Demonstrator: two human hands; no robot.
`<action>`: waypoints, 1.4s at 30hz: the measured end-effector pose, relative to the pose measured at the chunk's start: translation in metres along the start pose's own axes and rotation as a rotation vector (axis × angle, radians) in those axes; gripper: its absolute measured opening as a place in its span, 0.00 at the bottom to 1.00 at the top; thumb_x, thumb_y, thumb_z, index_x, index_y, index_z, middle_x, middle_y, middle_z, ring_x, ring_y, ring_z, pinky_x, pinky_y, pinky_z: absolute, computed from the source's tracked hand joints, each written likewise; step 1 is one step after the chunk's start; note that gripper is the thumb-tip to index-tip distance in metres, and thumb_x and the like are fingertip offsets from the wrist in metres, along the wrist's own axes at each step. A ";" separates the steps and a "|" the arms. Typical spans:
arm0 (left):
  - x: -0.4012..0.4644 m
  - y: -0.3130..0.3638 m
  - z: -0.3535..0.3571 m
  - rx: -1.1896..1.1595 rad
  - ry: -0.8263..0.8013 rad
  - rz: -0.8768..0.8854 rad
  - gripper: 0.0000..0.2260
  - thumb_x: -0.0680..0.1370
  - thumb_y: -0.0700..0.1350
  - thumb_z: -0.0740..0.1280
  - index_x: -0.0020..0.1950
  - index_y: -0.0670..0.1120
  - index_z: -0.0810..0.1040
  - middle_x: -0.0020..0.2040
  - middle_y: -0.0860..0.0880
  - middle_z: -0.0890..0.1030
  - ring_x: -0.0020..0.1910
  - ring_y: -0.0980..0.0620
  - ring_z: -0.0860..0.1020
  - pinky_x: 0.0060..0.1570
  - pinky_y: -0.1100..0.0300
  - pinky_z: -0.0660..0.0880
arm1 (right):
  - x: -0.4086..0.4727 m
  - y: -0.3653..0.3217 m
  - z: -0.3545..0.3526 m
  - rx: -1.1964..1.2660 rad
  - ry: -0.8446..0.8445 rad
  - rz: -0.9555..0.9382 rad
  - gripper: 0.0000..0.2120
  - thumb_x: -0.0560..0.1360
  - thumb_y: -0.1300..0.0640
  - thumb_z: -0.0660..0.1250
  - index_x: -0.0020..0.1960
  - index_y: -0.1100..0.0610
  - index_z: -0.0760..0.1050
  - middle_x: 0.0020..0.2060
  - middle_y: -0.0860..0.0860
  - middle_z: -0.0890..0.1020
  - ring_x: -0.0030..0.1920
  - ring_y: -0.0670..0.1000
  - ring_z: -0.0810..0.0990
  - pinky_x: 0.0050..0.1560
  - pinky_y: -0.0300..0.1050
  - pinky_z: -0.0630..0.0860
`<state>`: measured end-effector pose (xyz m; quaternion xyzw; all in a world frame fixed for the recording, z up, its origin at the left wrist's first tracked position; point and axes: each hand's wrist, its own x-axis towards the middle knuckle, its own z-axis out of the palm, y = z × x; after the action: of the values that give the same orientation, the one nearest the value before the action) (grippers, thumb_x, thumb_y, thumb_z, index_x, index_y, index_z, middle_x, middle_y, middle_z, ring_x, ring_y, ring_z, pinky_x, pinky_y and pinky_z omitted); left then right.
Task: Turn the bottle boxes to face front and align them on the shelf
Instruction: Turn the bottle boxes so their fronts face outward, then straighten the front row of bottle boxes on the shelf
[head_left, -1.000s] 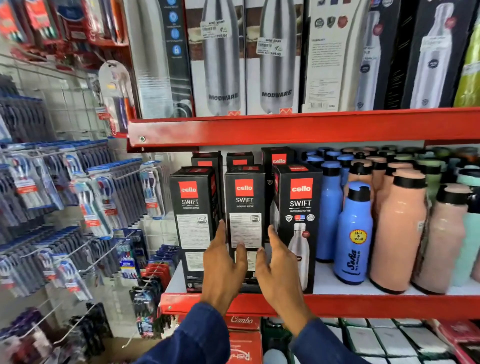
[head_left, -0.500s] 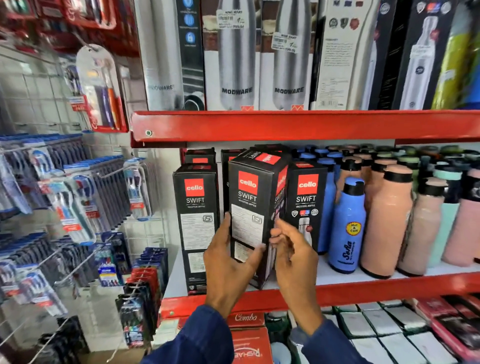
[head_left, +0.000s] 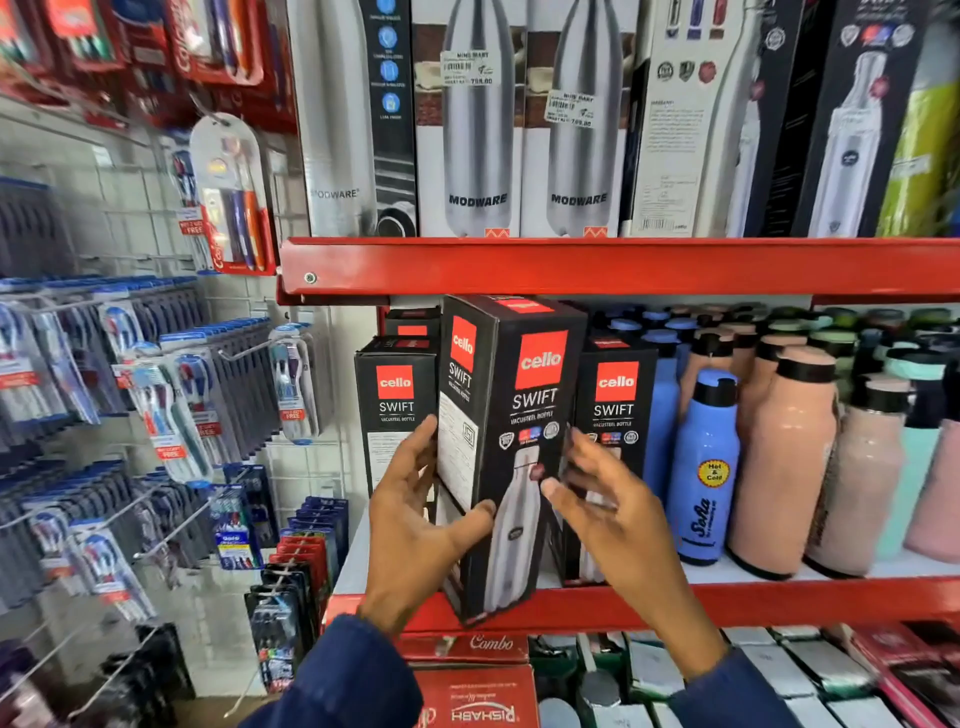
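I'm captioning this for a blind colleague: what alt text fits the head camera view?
Two bare hands, the left hand gripping and the right hand open beside it, turn a tall black cardboard Cello Swift bottle box on a red metal shelf, between two matching boxes, beside blue and pink bottles.

Blue bottle (head_left: 705, 467) beside pink bottles (head_left: 784, 462) (toothbrush packs (head_left: 171, 410) hang left)

Single head cam, looking forward and slightly down, sitting close to the red shelf (head_left: 623, 265). Wide-angle view is taking in the peg rack (head_left: 130, 415) at left and bottles (head_left: 779, 457) at right. No second view.
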<state>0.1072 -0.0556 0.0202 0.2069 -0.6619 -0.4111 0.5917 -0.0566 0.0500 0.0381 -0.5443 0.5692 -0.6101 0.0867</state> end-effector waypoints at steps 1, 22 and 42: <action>0.000 0.001 0.000 -0.024 -0.044 -0.006 0.38 0.64 0.33 0.76 0.73 0.46 0.70 0.66 0.53 0.81 0.67 0.55 0.77 0.67 0.60 0.74 | 0.000 0.000 0.002 0.015 -0.039 0.012 0.21 0.73 0.54 0.71 0.60 0.35 0.71 0.49 0.24 0.79 0.55 0.30 0.76 0.48 0.27 0.74; 0.016 -0.060 0.024 0.442 -0.159 -0.043 0.30 0.80 0.38 0.64 0.79 0.54 0.59 0.67 0.57 0.78 0.62 0.62 0.78 0.60 0.79 0.69 | 0.022 0.065 0.041 -0.248 0.010 0.047 0.24 0.78 0.57 0.64 0.72 0.54 0.65 0.58 0.51 0.81 0.58 0.48 0.80 0.55 0.33 0.72; -0.014 -0.014 -0.022 0.470 0.411 0.034 0.02 0.77 0.45 0.70 0.47 0.52 0.82 0.41 0.55 0.84 0.39 0.57 0.82 0.40 0.54 0.82 | -0.003 0.012 0.073 -0.017 0.172 -0.072 0.14 0.75 0.62 0.65 0.57 0.48 0.79 0.51 0.41 0.83 0.52 0.38 0.81 0.52 0.33 0.78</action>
<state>0.1277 -0.0597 -0.0004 0.4058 -0.6088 -0.1864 0.6557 -0.0062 0.0045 0.0094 -0.5107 0.5596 -0.6526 0.0107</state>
